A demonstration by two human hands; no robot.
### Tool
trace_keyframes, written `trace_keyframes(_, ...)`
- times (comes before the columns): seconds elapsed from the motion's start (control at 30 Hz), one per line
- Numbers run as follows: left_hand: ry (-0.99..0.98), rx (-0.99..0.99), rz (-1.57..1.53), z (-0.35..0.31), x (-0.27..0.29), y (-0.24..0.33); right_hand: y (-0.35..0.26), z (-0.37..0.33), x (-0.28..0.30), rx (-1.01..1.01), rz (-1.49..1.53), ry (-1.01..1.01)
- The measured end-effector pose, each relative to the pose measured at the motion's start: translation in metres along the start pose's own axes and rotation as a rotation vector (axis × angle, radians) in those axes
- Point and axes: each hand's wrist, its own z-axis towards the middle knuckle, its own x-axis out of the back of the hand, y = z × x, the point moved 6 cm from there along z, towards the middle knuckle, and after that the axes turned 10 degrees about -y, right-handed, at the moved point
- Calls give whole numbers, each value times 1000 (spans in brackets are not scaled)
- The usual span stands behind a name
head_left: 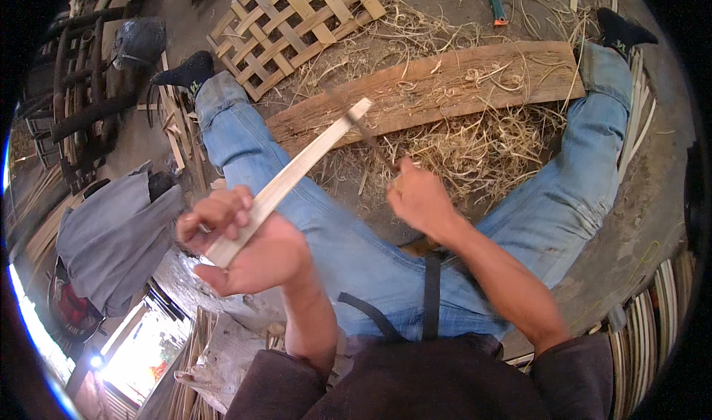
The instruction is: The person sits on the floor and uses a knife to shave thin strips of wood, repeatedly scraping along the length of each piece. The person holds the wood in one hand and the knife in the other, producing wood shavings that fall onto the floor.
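Observation:
A pale, flat strip of split wood or bamboo (285,185) slants up and away over my left thigh. Its lower end lies across the palm of my left hand (256,245), with the fingers curled over it. Closed in a fist, my right hand (423,197) grips a thin dark knife (374,144), whose blade is smeared by motion. The blade crosses the strip near its far end; whether it touches there I cannot tell. Most of the knife's handle is hidden in my fist.
Between my outstretched legs lies a wooden plank (445,90), with curly shavings (482,149) on and around it. Beyond are a woven slat panel (297,27) and a tool with a green and orange handle (495,1). Grey cloth (119,234) hangs at left; long strips (645,346) lie at right.

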Motion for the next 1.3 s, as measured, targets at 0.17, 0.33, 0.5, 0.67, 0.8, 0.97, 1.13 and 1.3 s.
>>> trace_keyframes(0.17,-187,6,-83,-7,5,-11,3,-2,-10,63,-57,35)
trace_keyframes(0.33,-189,35,-167,2,3,1,12,3,5,-14,-79,61)
trace_keyframes(0.5,-131,57,-255,-15,-2,37,25,-2,5,-33,479,209)
trace_keyframes(0.67,-85,163,-142,-90,14,52,-28,-23,15,-7,1195,252)
trace_keyframes(0.8,-171,288,-21,-135,41,67,-22,-36,34,59,1166,270)
trace_keyframes(0.97,-449,1241,96,-151,91,22,-13,-64,45,-87,673,431)
trace_keyframes(1.13,-766,1374,98,-172,33,13,-50,-75,55,304,270,576)
trace_keyframes(1.3,-669,1442,-110,-199,20,15,-61,-102,65,264,349,482)
